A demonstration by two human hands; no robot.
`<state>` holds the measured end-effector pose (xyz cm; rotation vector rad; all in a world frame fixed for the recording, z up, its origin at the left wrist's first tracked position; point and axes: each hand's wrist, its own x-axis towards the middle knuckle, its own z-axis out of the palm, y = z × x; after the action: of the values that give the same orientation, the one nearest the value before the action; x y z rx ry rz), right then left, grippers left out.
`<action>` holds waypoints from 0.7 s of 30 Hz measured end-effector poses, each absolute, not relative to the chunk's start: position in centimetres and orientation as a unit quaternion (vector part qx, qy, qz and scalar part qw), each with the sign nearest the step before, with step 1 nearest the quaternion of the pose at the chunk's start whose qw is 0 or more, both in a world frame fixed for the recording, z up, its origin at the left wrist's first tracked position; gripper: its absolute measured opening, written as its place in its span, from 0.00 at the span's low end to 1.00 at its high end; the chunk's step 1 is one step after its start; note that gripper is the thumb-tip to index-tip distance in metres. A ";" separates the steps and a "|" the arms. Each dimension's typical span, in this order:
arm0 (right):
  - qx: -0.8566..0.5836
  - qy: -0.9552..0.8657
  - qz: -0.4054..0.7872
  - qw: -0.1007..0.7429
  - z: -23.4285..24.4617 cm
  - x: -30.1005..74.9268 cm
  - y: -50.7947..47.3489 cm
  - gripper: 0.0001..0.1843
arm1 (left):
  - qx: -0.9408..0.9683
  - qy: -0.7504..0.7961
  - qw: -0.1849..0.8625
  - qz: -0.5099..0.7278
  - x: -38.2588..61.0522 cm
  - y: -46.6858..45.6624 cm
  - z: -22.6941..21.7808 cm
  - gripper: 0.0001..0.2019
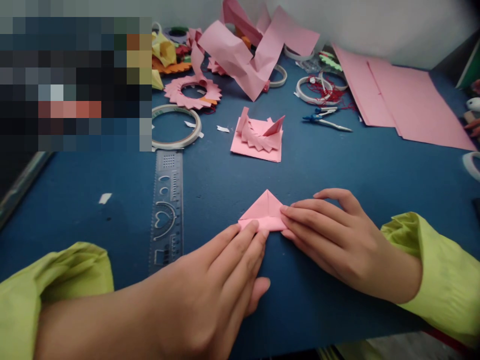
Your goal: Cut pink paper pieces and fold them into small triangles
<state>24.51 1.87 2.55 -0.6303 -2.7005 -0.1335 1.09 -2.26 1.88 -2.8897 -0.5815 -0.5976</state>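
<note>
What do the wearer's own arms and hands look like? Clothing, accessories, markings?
Both the left hand and right hand are bare: no gloves, rings or watch visible. Left sleeve and right sleeve are bright yellow-green, with loose, wide, creased cuffs. No cables or markings show on either arm.

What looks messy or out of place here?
A loose white scrap lies left of the clear ruler; farther back, red thread lies in a tangle. Both look untidy. The folded pink paper touched by the left hand and right hand looks undamaged.
</note>
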 end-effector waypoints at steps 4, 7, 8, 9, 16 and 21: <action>-0.219 -0.956 -0.049 0.189 2.6 24.5 1.7 0.05 | -0.958 -0.193 0.073 -0.198 1.1 -2.2 1.8 0.13; -0.218 -0.956 -0.053 0.189 2.6 24.5 1.7 0.04 | -0.962 -0.187 0.080 -0.184 1.1 -2.3 1.9 0.14; -0.220 -0.955 -0.053 0.192 2.6 24.5 1.7 0.04 | -0.963 -0.183 0.084 -0.180 1.1 -2.3 2.0 0.13; -0.223 -0.954 -0.051 0.194 2.6 24.5 1.8 0.04 | -0.964 -0.179 0.087 -0.175 1.1 -2.3 2.0 0.13; -0.253 -0.942 0.054 0.213 2.2 24.6 2.7 0.09 | -0.964 -0.177 0.091 -0.177 1.0 -2.4 2.2 0.11; -0.267 -0.935 0.088 0.217 1.8 24.6 2.7 0.09 | -0.963 -0.175 0.097 -0.178 1.1 -2.2 2.2 0.12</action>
<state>24.58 2.69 1.84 -0.7405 -2.5890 0.2433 1.12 -2.19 2.18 -2.8526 -0.5173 -0.5269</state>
